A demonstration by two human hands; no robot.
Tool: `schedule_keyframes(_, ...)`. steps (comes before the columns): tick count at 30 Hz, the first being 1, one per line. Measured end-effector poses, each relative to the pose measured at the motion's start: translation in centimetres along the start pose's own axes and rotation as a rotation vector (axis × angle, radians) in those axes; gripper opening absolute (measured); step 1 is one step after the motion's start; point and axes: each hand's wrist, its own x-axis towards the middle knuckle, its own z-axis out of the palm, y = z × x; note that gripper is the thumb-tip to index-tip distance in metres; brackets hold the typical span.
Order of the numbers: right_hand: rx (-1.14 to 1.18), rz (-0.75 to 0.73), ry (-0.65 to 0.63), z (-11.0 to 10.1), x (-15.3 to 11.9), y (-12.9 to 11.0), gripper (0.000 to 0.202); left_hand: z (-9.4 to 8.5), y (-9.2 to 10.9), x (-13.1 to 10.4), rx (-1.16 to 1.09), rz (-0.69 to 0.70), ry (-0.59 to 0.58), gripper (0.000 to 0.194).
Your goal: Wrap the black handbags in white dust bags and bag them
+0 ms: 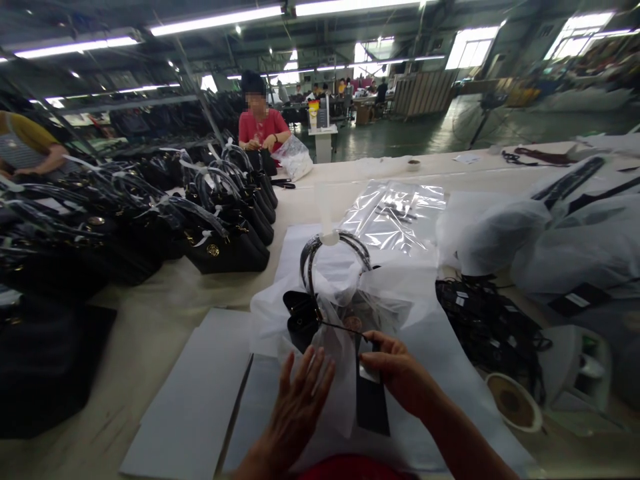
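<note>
Right grip [395, 367] pinches black hang tag [373, 408] at corded top; tag's long axis runs from pinch toward wearer, near side of wrapped handbag [303, 321] on worktop [170, 297]. Left grip [301, 403] farther from tag, fingers spread.

Two hands [300, 403], one held tag [372, 405]
</note>
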Motion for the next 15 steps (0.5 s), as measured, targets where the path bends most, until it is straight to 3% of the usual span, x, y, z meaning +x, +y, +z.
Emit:
schedule_keyframes(2, -0.043, 0.0, -0.022, -0.6, -0.2, -0.1, 0.032, 0.5, -0.6, 0.3, -0.022, -0.007, 0.047, 0.034)
schedule_keyframes(5, -0.126, -0.005, -0.056, -1.6, -0.3, 0.4, 0.033, -0.7, -2.4, 0.3, -0.124, -0.133, 0.131, 0.022)
schedule_keyframes(8, -0.258, -0.021, -0.06, -2.9, 0.4, 1.9, 0.03, -2.8, -5.0, 0.4, -0.24, -0.555, 0.203, 0.011)
schedule_keyframes(10, -0.399, -0.03, -0.03, -3.6, 1.8, 3.4, 0.026, -3.6, -6.7, 0.8, -0.373, -0.979, 0.17, 0.019)
schedule_keyframes(12, -0.596, -0.075, 0.027, -4.0, 3.5, 5.2, 0.024, -3.7, -8.0, 1.6, -0.541, -1.308, 0.108, 0.026)
schedule_keyframes(13, -0.71, -0.104, 0.071, -4.1, 4.4, 6.0, 0.022, -3.6, -8.6, 2.0, -0.615, -1.387, 0.081, 0.028)
schedule_keyframes(15, -0.96, -0.135, 0.194, -4.1, 6.0, 7.3, 0.015, -3.6, -9.4, 2.9, -0.69, -1.404, 0.067, 0.032)
